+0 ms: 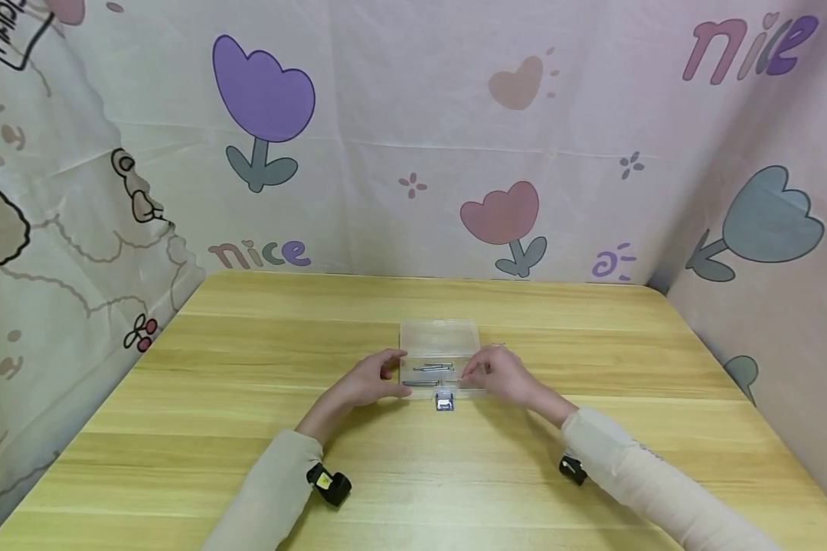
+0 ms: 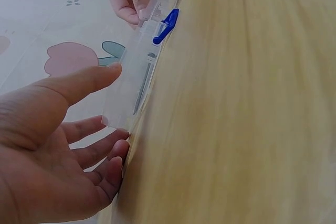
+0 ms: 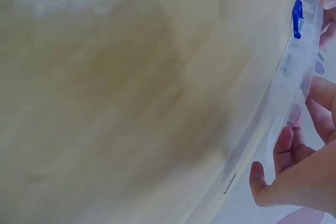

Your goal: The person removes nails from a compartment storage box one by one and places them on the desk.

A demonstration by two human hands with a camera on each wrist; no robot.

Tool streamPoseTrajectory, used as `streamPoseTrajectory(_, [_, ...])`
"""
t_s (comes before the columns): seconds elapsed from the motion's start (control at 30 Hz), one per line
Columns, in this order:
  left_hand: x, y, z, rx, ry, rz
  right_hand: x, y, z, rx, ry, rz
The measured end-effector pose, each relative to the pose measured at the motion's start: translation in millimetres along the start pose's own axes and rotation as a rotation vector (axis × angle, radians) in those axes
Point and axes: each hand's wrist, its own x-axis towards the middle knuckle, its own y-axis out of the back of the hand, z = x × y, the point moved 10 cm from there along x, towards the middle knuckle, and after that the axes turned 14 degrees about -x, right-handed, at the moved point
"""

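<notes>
Head: the clear box (image 1: pixel 439 353), likely light and stiff, is lying open on the table (image 1: pixel 413 474). Left wrist: the left hand (image 2: pixel 50 153) is gripping 1 end, probably the safest hold. Right wrist: the right hand (image 3: pixel 304 177) is curling opposite, grasp unclear.

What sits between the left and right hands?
Between the left hand and right hand: the open clear plastic box, with nails in it and a blue latch at its front edge. Head view shows it.
</notes>
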Motion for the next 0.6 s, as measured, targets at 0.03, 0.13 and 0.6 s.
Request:
streamPoseTrajectory(0.03, [0.1,0.2,-0.1,-0.001,0.000,0.002,0,0,0,0.017,-0.001,-0.005])
streamPoseTrajectory(0.13, [0.0,0.5,-0.3,-0.006,0.001,0.003,0,3,2,0.047,-0.010,-0.012])
streamPoseTrajectory(0.6, [-0.2,0.6,0.6,-0.003,-0.016,-0.003,6,23,18,0.055,-0.021,0.040])
